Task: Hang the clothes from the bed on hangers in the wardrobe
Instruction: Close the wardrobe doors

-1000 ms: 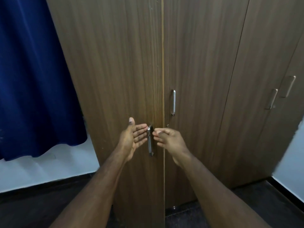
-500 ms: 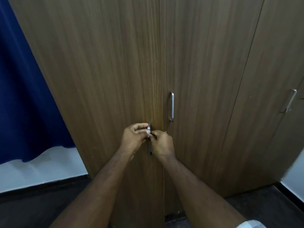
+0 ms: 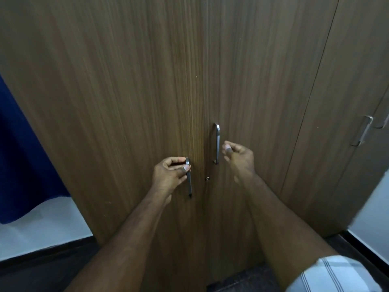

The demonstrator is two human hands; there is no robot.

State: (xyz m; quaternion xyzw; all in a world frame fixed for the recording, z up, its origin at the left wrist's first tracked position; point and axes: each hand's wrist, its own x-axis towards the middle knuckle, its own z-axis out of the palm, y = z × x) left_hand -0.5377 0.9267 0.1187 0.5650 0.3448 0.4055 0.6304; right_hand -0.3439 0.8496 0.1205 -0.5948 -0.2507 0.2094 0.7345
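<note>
Fingers [image 3: 182,159] of the left hand [image 3: 168,175] curl around the top of the left door handle [image 3: 189,178], with the thumb pressed on its front, so this hand grips the handle. The right hand [image 3: 239,159] is just beside the right door handle [image 3: 216,143], a little to its right; its fingers [image 3: 227,147] are loosely curled and hold nothing, and they do not touch the metal. The wardrobe [image 3: 126,91] fills almost the whole view: tall brown doors with vertical wood grain, both closed, meeting in a thin line in the middle. A small keyhole [image 3: 208,178] sits between the two handles, low. A blue curtain [image 3: 23,161] hangs at the left, and a striped sleeve [image 3: 336,275] shows at the bottom right.
</note>
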